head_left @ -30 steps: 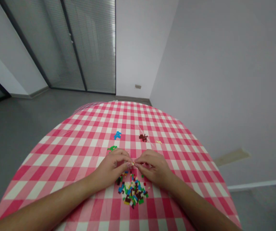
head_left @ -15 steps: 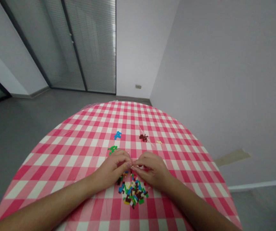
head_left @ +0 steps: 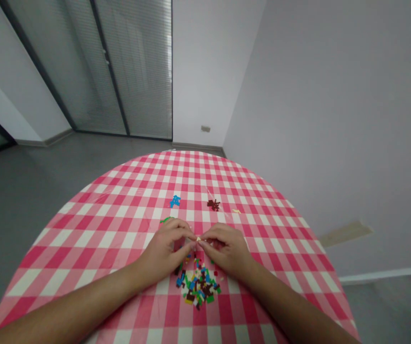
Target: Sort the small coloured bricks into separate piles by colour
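Observation:
Between the fingertips of both hands sits a small cream-coloured toy brick piece [head_left: 198,238]. My left hand [head_left: 171,243] is closed in a pinch on its left side. From the right, my right hand [head_left: 226,246] pinches the same piece with thumb and forefinger. Just below the hands lies a mixed heap of small toy bricks [head_left: 200,285] in green, blue, brown, white, yellow and red. Partly hidden behind my left hand is a group of green bricks [head_left: 167,220].
A blue brick cluster [head_left: 175,201] and a dark brown brick cluster [head_left: 213,205] lie farther back. To their right are a few cream pieces [head_left: 236,210]. Everything rests on a round table with a red-and-white checked cloth [head_left: 112,224]. A wall [head_left: 334,119] stands on the right.
Both hands have risen slightly away from the heap, fingertips still together. The cream piece between them shows more clearly. My left hand now covers more of the green bricks.

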Available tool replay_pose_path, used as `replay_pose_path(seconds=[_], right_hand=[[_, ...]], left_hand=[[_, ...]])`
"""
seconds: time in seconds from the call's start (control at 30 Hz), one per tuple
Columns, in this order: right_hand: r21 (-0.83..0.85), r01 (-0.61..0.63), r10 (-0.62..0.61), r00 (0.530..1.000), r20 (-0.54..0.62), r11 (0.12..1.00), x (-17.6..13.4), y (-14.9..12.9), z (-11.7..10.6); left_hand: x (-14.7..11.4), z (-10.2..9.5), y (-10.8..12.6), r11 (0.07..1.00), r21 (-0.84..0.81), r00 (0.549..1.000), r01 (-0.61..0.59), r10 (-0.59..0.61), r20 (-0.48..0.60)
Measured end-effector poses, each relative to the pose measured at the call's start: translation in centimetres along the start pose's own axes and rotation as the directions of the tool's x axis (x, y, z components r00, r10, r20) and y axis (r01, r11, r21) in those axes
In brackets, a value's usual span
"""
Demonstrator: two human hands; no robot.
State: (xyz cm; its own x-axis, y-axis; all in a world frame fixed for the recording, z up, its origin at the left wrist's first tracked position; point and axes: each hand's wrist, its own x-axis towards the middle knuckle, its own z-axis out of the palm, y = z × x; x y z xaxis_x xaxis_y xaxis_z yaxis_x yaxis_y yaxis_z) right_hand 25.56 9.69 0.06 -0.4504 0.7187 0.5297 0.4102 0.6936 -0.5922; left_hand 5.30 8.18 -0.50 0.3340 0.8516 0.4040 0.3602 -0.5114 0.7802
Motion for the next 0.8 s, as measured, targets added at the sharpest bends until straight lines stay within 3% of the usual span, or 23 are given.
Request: replay_pose_path(seconds=[0.3, 0.8], right_hand=[[0.088, -0.039, 0.034, 0.998, 0.056, 0.995, -0.15, -0.17, -0.06], [0.103, -0.056, 0.051, 0.997, 0.05, 0.993, -0.1, -0.13, 0.1]], left_hand=[[-0.04, -0.17, 0.13, 0.998, 0.032, 0.999, -0.054, 0.054, 0.007], [0.1, -0.15, -0.27, 0.999, 0.025, 0.997, 0.024, -0.025, 0.068]])
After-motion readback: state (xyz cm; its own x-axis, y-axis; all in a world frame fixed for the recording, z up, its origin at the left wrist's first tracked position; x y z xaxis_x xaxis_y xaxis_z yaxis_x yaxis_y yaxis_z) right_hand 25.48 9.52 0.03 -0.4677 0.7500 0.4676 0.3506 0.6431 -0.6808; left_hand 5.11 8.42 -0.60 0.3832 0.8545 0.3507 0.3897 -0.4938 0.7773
